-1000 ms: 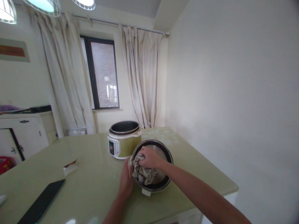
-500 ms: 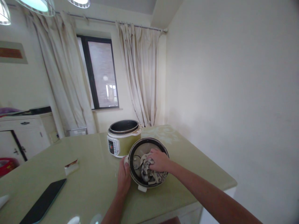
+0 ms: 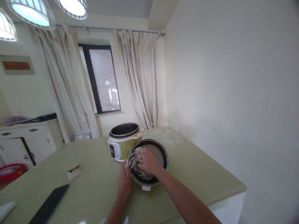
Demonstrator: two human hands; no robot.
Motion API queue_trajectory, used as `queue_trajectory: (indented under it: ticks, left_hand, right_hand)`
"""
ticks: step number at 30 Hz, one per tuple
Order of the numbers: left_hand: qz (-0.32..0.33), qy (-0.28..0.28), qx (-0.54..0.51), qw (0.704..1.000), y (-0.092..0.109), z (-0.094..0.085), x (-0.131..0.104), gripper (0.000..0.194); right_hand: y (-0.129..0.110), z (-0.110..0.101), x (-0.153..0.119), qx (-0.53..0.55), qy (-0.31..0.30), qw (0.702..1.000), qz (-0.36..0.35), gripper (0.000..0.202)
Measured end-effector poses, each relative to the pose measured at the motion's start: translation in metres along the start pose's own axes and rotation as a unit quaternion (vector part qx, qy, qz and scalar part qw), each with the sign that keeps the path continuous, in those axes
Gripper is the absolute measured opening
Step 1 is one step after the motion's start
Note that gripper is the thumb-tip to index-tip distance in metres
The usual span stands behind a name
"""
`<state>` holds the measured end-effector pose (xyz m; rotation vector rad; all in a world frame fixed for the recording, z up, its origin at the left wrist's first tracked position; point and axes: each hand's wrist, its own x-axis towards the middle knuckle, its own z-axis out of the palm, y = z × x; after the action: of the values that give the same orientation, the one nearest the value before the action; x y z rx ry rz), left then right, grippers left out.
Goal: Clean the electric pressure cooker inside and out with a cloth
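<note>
A round pressure cooker lid (image 3: 160,152) lies with its inner side up on the green tabletop, its dark ring and metal inside showing. My left hand (image 3: 124,179) grips the lid's left edge, fingers closed round the rim by a white tab. My right hand (image 3: 147,161) is closed on a crumpled, patterned cloth (image 3: 134,160) and presses it against the left part of the lid's inside. Just behind the lid stands the electric pressure cooker (image 3: 125,143), without its lid, its dark inner pot visible and its control panel facing left.
On the green table (image 3: 93,174) to the left lie a dark phone-like slab (image 3: 50,203) and a small white packet (image 3: 74,172). A white object (image 3: 7,208) sits at the left edge. The wall (image 3: 221,93) runs along the table's right side.
My right hand has moved the cloth leftward across the lid's inside, baring its right part. My left hand stays at the lid's edge. The camera view has tilted up slightly.
</note>
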<state>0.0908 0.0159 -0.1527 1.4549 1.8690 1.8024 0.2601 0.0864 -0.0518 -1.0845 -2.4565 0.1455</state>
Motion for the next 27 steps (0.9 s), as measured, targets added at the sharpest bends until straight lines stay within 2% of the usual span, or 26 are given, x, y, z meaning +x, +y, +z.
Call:
queue_trajectory:
  ticks: [3,6,8,10,14,17,19,23,27]
  left_hand:
    - [-0.026,0.005,0.022,0.999,0.004,-0.003,0.002,0.06]
    - [-0.041,0.014,0.044,0.998,0.008,-0.005,0.003,0.061]
    - [-0.05,-0.003,0.034,0.998,0.008,-0.006,0.002,0.061]
    - [-0.062,-0.034,0.015,0.997,0.005,-0.004,0.0,0.061]
    - [-0.109,-0.075,-0.058,0.989,-0.009,0.01,-0.002,0.061]
    - [-0.183,-0.086,-0.146,0.968,-0.015,0.028,-0.004,0.06]
    - [-0.236,-0.1,-0.185,0.949,-0.01,0.043,-0.006,0.056]
    - [-0.299,-0.122,-0.269,0.908,0.018,0.08,-0.006,0.048]
    - [-0.342,-0.11,-0.31,0.88,0.05,0.135,0.008,0.038]
  right_hand:
    - [0.013,0.002,-0.021,0.027,-0.024,0.999,-0.006,0.039]
    - [0.032,0.001,-0.048,0.054,0.018,0.998,0.02,0.037]
    - [0.042,0.001,-0.063,0.091,0.1,0.989,0.065,0.038]
    - [0.051,0.002,-0.075,0.144,0.217,0.959,0.109,0.04]
    - [0.076,0.005,-0.091,0.243,0.441,0.854,0.133,0.04]
    - [0.102,0.006,-0.098,0.255,0.548,0.777,0.175,0.041]
    - [0.117,0.005,-0.102,0.224,0.579,0.753,0.218,0.043]
    - [0.129,0.001,-0.111,0.113,0.58,0.756,0.281,0.051]
    - [0.122,0.011,-0.119,0.056,0.552,0.788,0.266,0.058]
